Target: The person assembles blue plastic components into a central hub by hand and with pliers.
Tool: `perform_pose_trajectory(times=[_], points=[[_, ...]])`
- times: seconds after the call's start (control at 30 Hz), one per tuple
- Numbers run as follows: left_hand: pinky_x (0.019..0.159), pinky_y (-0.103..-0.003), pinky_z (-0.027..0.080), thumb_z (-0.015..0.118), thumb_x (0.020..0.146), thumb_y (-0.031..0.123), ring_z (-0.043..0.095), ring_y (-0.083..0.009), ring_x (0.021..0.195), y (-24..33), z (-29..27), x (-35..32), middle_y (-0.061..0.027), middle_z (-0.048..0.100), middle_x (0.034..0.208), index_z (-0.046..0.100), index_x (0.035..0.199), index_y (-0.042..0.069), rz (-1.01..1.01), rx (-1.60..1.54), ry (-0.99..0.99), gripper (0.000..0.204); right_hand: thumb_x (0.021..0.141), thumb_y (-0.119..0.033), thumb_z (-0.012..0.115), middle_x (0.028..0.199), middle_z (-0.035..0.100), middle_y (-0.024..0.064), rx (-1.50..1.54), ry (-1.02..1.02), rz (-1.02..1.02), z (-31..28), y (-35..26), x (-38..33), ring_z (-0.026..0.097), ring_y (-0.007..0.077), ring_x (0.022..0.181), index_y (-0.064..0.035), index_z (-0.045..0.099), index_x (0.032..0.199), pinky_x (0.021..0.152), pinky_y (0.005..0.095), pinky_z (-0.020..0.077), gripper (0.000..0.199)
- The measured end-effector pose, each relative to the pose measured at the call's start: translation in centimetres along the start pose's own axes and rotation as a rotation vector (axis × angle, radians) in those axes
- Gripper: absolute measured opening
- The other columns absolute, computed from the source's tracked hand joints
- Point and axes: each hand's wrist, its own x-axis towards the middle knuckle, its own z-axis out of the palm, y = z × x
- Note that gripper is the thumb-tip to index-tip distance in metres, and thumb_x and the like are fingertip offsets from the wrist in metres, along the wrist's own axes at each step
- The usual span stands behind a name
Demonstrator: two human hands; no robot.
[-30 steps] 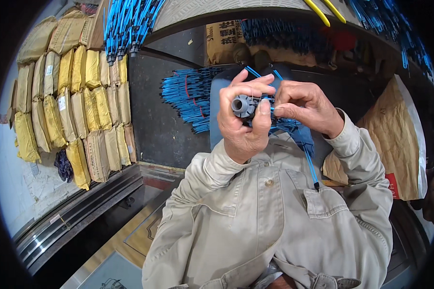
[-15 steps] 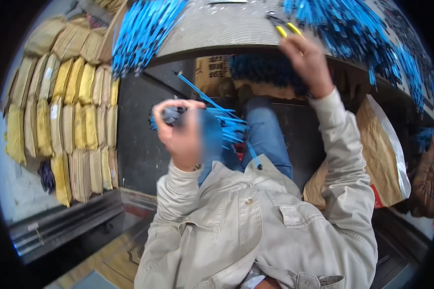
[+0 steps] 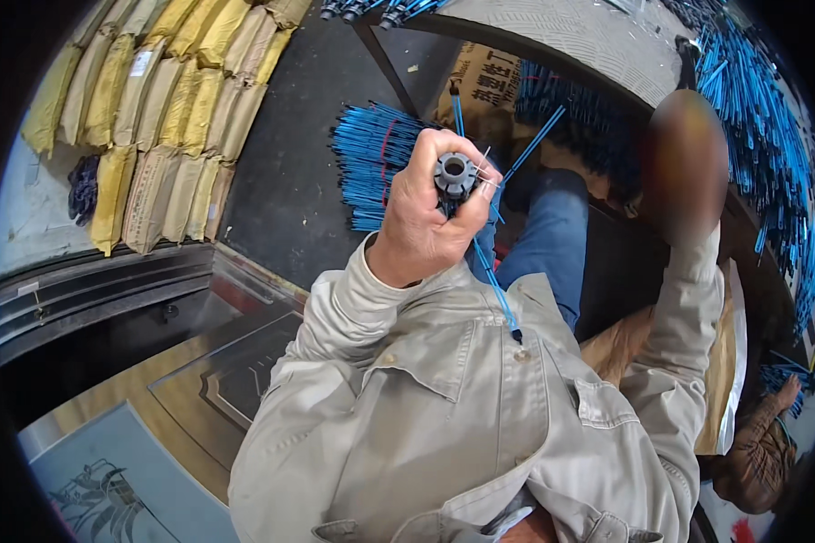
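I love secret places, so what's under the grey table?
Under the grey table, dark blue strips and printed brown packaging show. The table hides whatever is farther back.

A pale grey worktable [image 3: 561, 34] stands over dark floor [image 3: 285, 136].

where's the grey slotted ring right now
In the head view, above centre, the grey slotted ring is in the left hand, right of the red-banded blue bundle.

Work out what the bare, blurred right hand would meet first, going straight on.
The right hand would probably meet the slim black tool by the grey, textured tabletop; blur hides whether they touch, and depth is unclear.
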Motion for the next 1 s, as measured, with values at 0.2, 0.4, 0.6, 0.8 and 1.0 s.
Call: perform_pose_trajectory(times=[0.2, 0.4, 0.6, 0.8, 1.0], points=[[0.070, -0.028, 0.046, 0.058, 0.076, -0.006, 0.058, -0.0178, 0.077, 0.1, 0.4, 0.1, -0.0111, 0.055, 0.085, 0.042, 0.096, 0.001, -0.008, 0.000, -0.016, 0.026, 0.077, -0.003, 0.060, 0.110, 0.051, 0.0097, -0.400, -0.319, -0.375, 2.5, -12.2, -5.0, 0.053, 0.0236, 0.097, -0.0042, 0.059, 0.103, 0.088, 0.0339, 0.0392, 0.026], [0.060, -0.029, 0.045, 0.059, 0.070, -0.005, 0.057, -0.0233, 0.066, -0.8, 0.4, 0.1, -0.0129, 0.053, 0.081, 0.042, 0.095, 0.001, 0.051, 0.033, 0.105, 0.031, 0.077, -0.007, 0.060, 0.115, 0.050, 0.0052, -0.706, -0.354, -0.597, 3.0, -13.3, -4.2, 0.049, 0.0229, 0.105, -0.0084, 0.061, 0.106, 0.099, 0.0399, 0.0296, 0.029], [0.060, -0.029, 0.045, 0.058, 0.068, -0.006, 0.057, -0.0237, 0.066, -1.0, 0.0, 0.6, -0.0131, 0.053, 0.082, 0.042, 0.096, 0.001, 0.058, 0.048, 0.096, 0.034, 0.079, -0.005, 0.058, 0.119, 0.048, 0.0059, -0.795, -0.366, -0.653, 2.7, -14.0, -3.3, 0.050, 0.0231, 0.103, -0.0066, 0.056, 0.115, 0.094, 0.0410, 0.0366, 0.036], [0.061, -0.029, 0.045, 0.057, 0.066, -0.007, 0.056, -0.0240, 0.067, -1.4, -0.3, 0.9, -0.0138, 0.053, 0.082, 0.042, 0.097, 0.001, 0.027, -0.009, 0.117, 0.035, 0.080, -0.003, 0.058, 0.116, 0.049, 0.0062, -0.626, -0.400, -0.454, 4.5, -13.1, -5.2, 0.053, 0.0244, 0.095, -0.0067, 0.055, 0.117, 0.084, 0.0368, 0.0427, 0.037], [0.062, -0.029, 0.044, 0.057, 0.067, -0.007, 0.056, -0.0232, 0.067, -1.6, -0.4, 0.7, -0.0137, 0.053, 0.082, 0.043, 0.097, 0.001, 0.029, -0.055, 0.023, 0.035, 0.075, -0.013, 0.067, 0.114, 0.048, -0.0009, -0.502, 0.073, -0.580, 8.0, -9.4, -5.5, 0.050, 0.0163, 0.102, -0.0110, 0.060, 0.109, 0.089, 0.0339, 0.0366, 0.034]])
